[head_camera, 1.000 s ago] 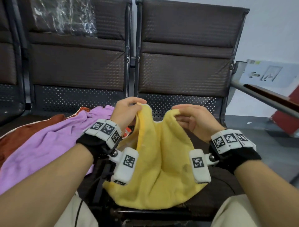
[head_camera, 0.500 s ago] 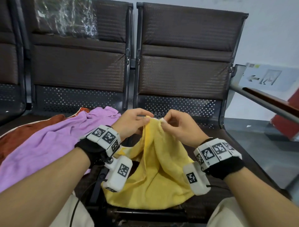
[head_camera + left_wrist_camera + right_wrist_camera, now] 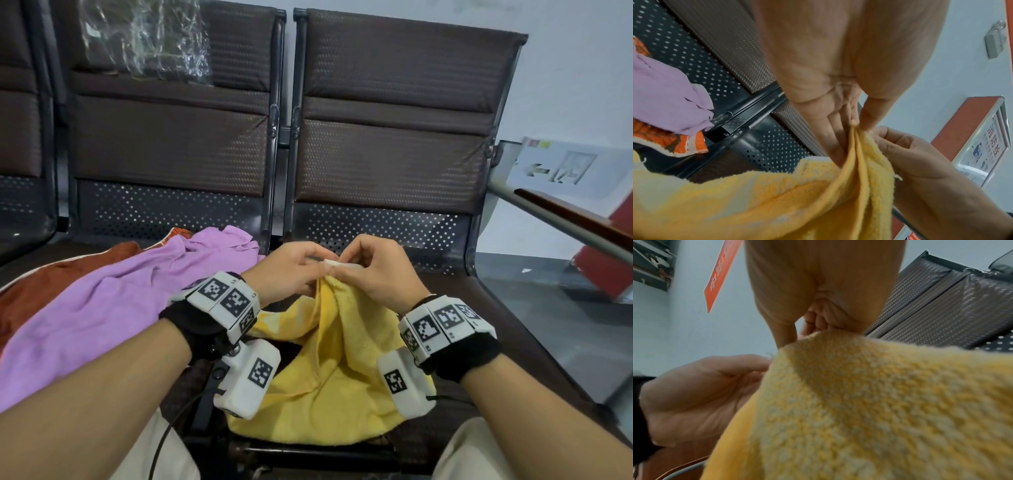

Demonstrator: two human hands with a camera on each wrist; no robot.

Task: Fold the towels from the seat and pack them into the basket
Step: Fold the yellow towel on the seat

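Head view: left hand (image 3: 291, 270) and right hand (image 3: 373, 270) pinch the fluffy yellow terry towel's (image 3: 335, 370) two top corners together; it hangs lengthwise toward the near seat edge.

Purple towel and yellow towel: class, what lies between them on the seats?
In the head view, the left hand and its wrist rig lie between the purple towel and the yellow towel.

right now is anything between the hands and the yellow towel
Nothing is. The left hand and right hand already pinch the yellow towel at its top edge, corners together. The basket shows in no view, so that path cannot be judged.
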